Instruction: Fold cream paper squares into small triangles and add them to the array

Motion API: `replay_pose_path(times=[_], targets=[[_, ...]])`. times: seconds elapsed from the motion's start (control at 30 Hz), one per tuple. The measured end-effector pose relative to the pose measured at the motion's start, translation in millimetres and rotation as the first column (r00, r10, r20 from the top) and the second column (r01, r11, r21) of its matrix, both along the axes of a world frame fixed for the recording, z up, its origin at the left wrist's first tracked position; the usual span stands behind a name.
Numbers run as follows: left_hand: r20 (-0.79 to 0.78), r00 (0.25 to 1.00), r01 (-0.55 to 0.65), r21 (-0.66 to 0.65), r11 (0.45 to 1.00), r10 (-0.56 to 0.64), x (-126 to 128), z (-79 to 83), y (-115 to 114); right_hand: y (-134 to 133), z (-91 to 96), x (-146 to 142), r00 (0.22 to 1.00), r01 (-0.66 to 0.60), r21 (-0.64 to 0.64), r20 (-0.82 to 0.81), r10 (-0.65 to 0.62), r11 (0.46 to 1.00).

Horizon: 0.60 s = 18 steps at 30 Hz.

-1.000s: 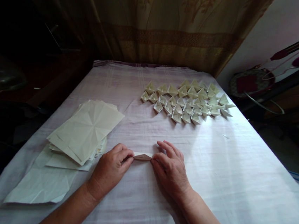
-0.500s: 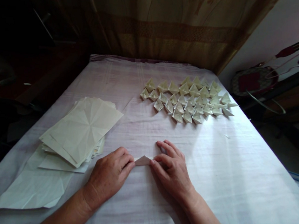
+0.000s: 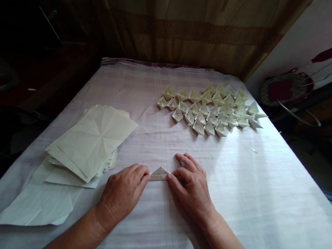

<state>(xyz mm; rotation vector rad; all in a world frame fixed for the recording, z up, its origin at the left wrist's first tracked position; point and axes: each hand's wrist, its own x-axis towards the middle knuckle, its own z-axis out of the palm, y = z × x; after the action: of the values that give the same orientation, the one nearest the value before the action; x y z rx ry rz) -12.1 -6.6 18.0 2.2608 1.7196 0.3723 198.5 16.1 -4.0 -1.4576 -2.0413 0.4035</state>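
Observation:
A small folded paper piece (image 3: 160, 174), pale with a pointed top, is held low over the white cloth between my two hands. My left hand (image 3: 127, 187) pinches its left end, thumb against fingers. At the other end, the thumb and index finger of my right hand (image 3: 191, 185) grip the paper, while the remaining fingers stretch forward over the cloth. Both ends of the piece are hidden under my fingertips. Beyond my hands, several folded paper boats (image 3: 211, 109) stand close together in rows.
Left of my hands lies a stack of creased paper sheets (image 3: 100, 134), with a larger loose sheet (image 3: 37, 210) partly under it. A checked cloth (image 3: 156, 229) covers the table. A curtain (image 3: 177, 31) hangs behind, and a bag (image 3: 287, 89) is at the far right.
The paper between my hands has been turned: its front now shows a lighter peak rising above a flat lower band. My hands stay in nearly the same place, and the view has shifted slightly.

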Motion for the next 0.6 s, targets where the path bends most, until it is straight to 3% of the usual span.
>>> replay_pose_path(times=[0.23,0.6], targets=[[-0.113,0.993,-0.037,-0.061,0.997,0.030,6.7,7.4,0.9,-1.4,1.9,-2.3,1.000,0.022,-0.019,0.019,-0.022,1.000],[0.141,0.990,-0.009,-0.011,1.000,0.011,-0.9,0.3,-0.6,-0.2,-2.0,0.0,1.000,0.005,0.016,0.017,-0.005,1.000]])
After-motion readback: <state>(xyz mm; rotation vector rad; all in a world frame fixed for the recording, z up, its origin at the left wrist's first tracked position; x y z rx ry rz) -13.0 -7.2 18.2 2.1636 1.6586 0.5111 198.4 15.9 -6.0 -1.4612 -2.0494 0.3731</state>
